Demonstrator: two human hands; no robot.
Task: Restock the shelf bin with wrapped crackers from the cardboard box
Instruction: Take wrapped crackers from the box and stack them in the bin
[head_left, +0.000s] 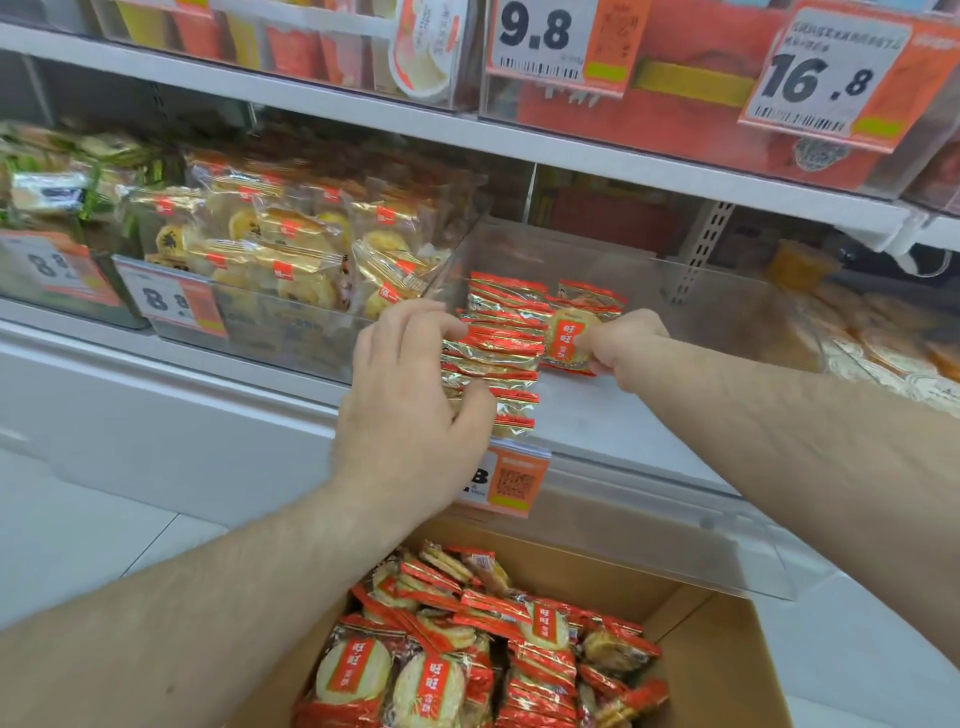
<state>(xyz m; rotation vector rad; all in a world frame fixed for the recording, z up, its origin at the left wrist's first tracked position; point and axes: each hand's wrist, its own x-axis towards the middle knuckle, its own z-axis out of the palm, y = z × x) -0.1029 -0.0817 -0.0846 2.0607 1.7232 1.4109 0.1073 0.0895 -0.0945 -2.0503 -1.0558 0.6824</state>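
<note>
A clear plastic shelf bin (675, 332) stands at mid-height, holding a row of red-and-gold wrapped crackers (506, 304) along its left side. My left hand (410, 395) grips a stack of these packets (493, 374) standing on edge at the bin's front left. My right hand (623, 348) pinches one flat cracker packet (569, 338) just right of the row. Below, the open cardboard box (727, 644) holds several more wrapped crackers (467, 654).
The neighbouring bin on the left (270, 249) is heaped with gold-wrapped pastries. Price tags (514, 480) hang on the bin fronts. An upper shelf (571, 150) with more bins overhangs the work area. Another bin of snacks (883, 338) sits to the right.
</note>
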